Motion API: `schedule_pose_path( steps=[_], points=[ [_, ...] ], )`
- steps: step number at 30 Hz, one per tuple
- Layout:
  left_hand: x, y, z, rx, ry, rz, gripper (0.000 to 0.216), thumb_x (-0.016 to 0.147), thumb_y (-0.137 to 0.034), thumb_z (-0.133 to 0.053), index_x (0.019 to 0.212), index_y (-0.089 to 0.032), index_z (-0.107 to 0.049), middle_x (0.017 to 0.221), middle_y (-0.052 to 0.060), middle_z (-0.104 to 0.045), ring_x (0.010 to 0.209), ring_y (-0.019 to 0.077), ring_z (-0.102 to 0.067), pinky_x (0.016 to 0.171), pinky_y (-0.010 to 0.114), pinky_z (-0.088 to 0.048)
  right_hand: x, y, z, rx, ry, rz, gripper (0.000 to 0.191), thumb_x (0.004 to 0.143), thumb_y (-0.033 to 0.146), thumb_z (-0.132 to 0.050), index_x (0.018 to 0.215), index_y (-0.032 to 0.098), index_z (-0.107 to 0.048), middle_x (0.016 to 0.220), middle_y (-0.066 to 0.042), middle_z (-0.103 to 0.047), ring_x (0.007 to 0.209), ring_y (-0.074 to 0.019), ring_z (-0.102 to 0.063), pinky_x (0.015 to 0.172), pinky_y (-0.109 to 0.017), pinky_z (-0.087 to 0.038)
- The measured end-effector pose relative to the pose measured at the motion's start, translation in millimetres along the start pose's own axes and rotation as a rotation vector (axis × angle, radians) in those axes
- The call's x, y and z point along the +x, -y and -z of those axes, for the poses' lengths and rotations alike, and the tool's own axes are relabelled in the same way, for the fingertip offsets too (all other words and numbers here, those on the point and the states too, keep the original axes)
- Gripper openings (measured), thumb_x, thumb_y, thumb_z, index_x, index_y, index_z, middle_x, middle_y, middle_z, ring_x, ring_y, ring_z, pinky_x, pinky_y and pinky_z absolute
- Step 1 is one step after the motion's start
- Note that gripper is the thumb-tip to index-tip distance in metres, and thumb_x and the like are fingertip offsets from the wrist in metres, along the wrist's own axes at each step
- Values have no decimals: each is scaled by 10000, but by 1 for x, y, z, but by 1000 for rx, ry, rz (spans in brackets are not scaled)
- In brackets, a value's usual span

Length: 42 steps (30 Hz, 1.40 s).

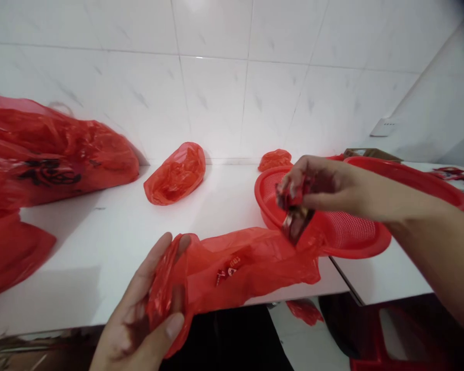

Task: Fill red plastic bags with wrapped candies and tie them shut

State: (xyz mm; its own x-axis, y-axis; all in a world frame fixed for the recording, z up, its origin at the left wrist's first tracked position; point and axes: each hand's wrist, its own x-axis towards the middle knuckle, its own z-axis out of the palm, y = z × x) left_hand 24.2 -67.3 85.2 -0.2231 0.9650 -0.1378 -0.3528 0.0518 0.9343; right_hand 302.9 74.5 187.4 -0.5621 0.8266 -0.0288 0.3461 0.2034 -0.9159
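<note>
Bag of thin red plastic (251, 278) lies along the white table (116, 247) edge, seemingly part-filled: at least one wrapped packet (227, 274) shows inside. Left hand (137, 319) half-curled, film between thumb and fingers. Right hand (320, 180) pinches blurred foil packets (296, 221) by bag's right end, apparently not yet in; count unclear. Two red colanders (347, 232), at least three other red bags (173, 175).

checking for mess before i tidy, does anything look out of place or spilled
Yes: a crumpled piece of red plastic lies on the floor, below the table, so it looks dropped. I see no spill.
</note>
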Motion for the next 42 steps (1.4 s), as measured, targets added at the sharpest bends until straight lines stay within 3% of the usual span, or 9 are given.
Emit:
schedule_pose_path(
  steps=[3, 5, 13, 20, 24, 29, 33, 38, 42],
  points=[
    [3, 2, -7, -8, 43, -50, 668, 766, -241, -691, 1356, -447, -454, 1507, -90, -365, 1386, 242, -317, 971, 218, -469, 0, 12, -54, -22, 291, 106, 188, 749, 104, -567, 898, 219, -550, 868, 16, -606, 675, -99, -590, 627, -248, -496],
    [3, 4, -10, -6, 88, -99, 671, 776, -239, -682, 1370, -436, -438, 1511, -78, -361, 1373, 228, -344, 987, 207, -444, 11, 3, -84, -130, 343, 187, 235, 702, 62, -565, 877, 217, -545, 873, 20, -578, 674, -89, -548, 610, -223, -483],
    [0, 6, -13, 88, 93, -147, 670, 800, -274, -663, 1409, -375, -404, 1511, -20, -372, 1398, 231, -290, 1078, 246, -337, 58, -45, -139, 168, -198, 233, 193, 745, 123, -517, 903, 222, -468, 811, 29, -541, 743, -112, -562, 725, -287, -496],
    [3, 6, -3, 30, 83, -143, 692, 806, -252, -656, 1426, -374, -373, 1517, -3, -363, 1402, 254, -277, 1048, 261, -380, 68, -40, -132, 518, -285, 84, 207, 743, 212, -564, 902, 230, -433, 834, 31, -519, 757, -123, -606, 753, -334, -545],
    [5, 3, -9, -3, 59, -156, 685, 803, -237, -655, 1411, -400, -384, 1532, -27, -332, 1404, 243, -276, 1019, 231, -407, 59, -52, -153, 218, -361, 304, 157, 801, 190, -508, 927, 253, -439, 967, -14, -547, 869, -149, -591, 807, -351, -524],
    [12, -3, -11, -32, 39, -220, 692, 817, -196, -639, 1405, -437, -363, 1545, -56, -299, 1394, 207, -301, 994, 200, -420, 42, -84, -187, -376, 23, 570, 194, 831, 195, -515, 1007, 258, -564, 1166, -63, -540, 1004, -211, -547, 801, -359, -498],
    [13, -9, -5, -26, 12, -238, 699, 819, -194, -641, 1400, -456, -356, 1538, -66, -315, 1394, 176, -297, 987, 170, -406, 54, -91, -178, -594, 228, 532, 269, 840, 157, -510, 1082, 199, -618, 1214, -119, -531, 987, -214, -568, 779, -337, -494],
    [11, -18, 10, -55, -50, -240, 722, 799, -157, -647, 1373, -498, -374, 1499, -102, -383, 1259, 133, -479, 876, 100, -456, 61, -63, -136, -749, 18, 241, 531, 927, 330, -484, 1439, 281, -351, 1239, -121, -576, 961, -228, -625, 785, -358, -504],
    [6, -19, 28, -74, -142, -250, 735, 763, -167, -674, 1360, -499, -402, 1459, -95, -445, 887, 66, -648, 776, 84, -502, 35, -44, -112, -976, 146, 166, 473, 861, 254, -577, 1329, 209, -519, 1062, -122, -667, 889, -274, -653, 751, -377, -507]
  ],
)
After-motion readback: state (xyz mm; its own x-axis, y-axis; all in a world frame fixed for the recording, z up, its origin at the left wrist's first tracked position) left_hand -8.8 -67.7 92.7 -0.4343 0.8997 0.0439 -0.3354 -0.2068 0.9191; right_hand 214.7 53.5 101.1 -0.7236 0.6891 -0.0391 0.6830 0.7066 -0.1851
